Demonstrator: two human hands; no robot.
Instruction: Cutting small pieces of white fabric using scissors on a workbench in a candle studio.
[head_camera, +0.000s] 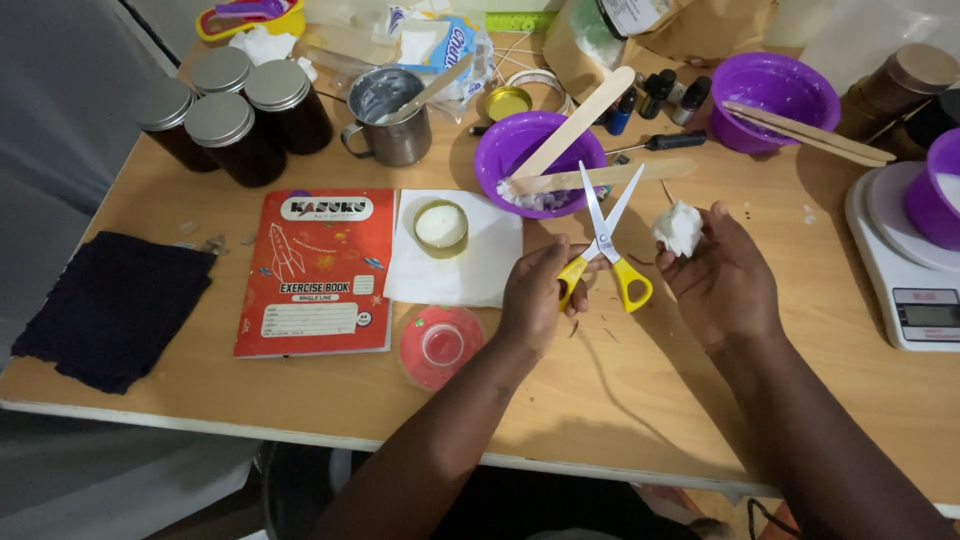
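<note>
While a cluttered wooden desk fills the view, left hand grip clamps yellow-handled scissors, blades apart; right hand grip pinches white wad.

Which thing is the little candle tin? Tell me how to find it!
Look at the wooden table, then the red exercise book. Right beside it lies a white paper napkin, and the small round tin sits on it. It alone is filled with pale wax; the gold lid is flat.
</note>
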